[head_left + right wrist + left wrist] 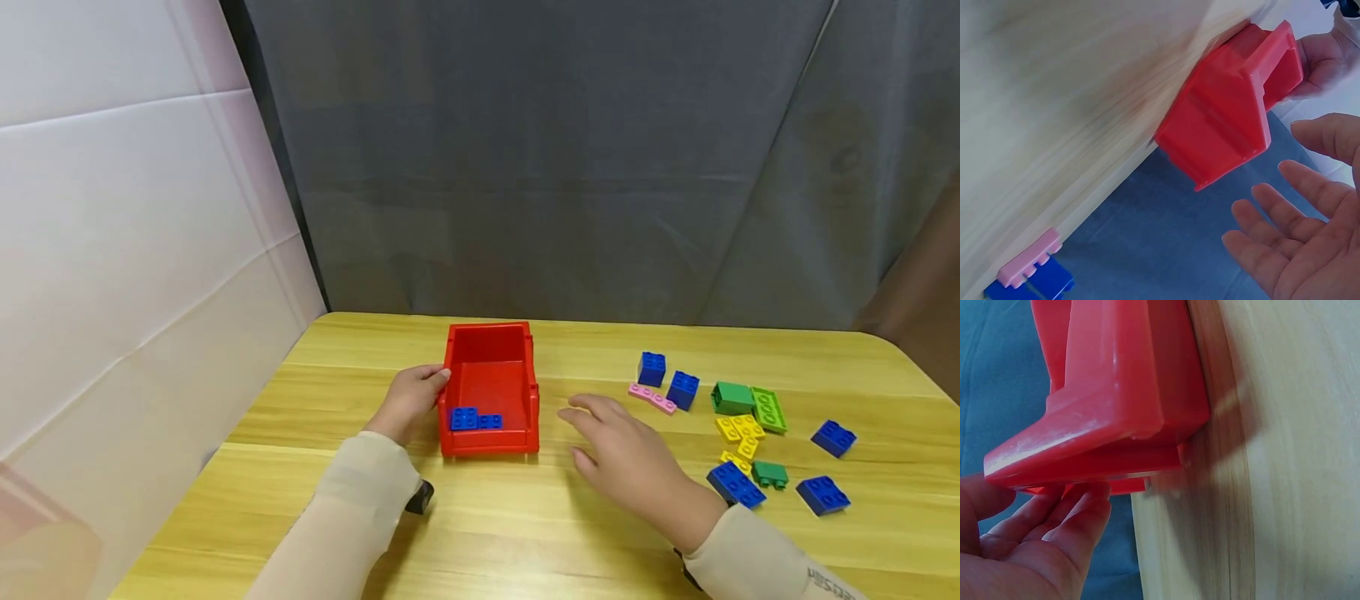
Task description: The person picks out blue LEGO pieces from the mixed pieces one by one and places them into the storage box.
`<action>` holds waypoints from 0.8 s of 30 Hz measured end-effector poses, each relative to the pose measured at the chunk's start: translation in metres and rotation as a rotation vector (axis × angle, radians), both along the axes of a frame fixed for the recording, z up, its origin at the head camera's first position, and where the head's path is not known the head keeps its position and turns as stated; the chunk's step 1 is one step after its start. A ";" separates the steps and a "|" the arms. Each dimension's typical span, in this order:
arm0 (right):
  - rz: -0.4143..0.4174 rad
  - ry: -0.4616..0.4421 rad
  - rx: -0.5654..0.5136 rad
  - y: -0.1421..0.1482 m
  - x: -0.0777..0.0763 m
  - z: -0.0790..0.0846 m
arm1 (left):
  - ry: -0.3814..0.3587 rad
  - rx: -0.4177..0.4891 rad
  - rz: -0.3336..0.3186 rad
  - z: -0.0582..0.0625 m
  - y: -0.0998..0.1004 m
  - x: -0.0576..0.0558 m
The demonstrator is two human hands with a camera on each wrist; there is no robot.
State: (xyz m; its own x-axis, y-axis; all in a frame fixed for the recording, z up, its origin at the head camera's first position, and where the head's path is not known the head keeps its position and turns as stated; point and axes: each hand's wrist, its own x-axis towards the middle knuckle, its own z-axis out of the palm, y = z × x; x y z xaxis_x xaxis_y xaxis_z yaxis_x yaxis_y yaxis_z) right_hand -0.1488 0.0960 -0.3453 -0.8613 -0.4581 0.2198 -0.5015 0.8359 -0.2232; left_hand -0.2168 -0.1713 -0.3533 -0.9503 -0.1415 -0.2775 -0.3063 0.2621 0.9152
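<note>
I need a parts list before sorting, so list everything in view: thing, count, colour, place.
Open plastic bin: one, red, centre of the table.
Studded plastic bricks in the bin: blue, at its front left; count unclear.
Loose square studded bricks: five, blue, right of the bin.
Flat studded strip: one, pink, beside two of the blue bricks.
Green studded bricks: three, in the cluster on the right.
Yellow studded bricks: a small clump, among the green ones; count unclear.
Wooden table: one, light yellow.
Curtain: grey, behind the table.
Left hand: holds the bin's left wall.
Right hand: open, hovering right of the bin.
</note>
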 end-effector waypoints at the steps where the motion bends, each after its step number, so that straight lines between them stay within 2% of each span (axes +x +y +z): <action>1: 0.000 0.007 0.000 0.002 0.000 0.000 | 0.001 0.004 0.001 0.000 0.000 0.000; 14: -0.058 0.042 0.024 0.032 0.002 -0.005 | -0.005 0.002 -0.004 -0.001 -0.002 -0.002; 24: -0.129 0.009 0.037 0.053 0.002 -0.011 | -0.026 -0.007 -0.006 0.000 -0.001 -0.002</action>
State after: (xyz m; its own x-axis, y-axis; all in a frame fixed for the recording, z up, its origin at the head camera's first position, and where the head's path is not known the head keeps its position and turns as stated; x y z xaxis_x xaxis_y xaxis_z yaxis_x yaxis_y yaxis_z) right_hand -0.1463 0.1487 -0.3563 -0.9118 -0.3512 0.2127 -0.3908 0.9013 -0.1868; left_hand -0.2190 -0.1726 -0.3530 -0.9434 -0.1377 -0.3016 -0.3288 0.2699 0.9050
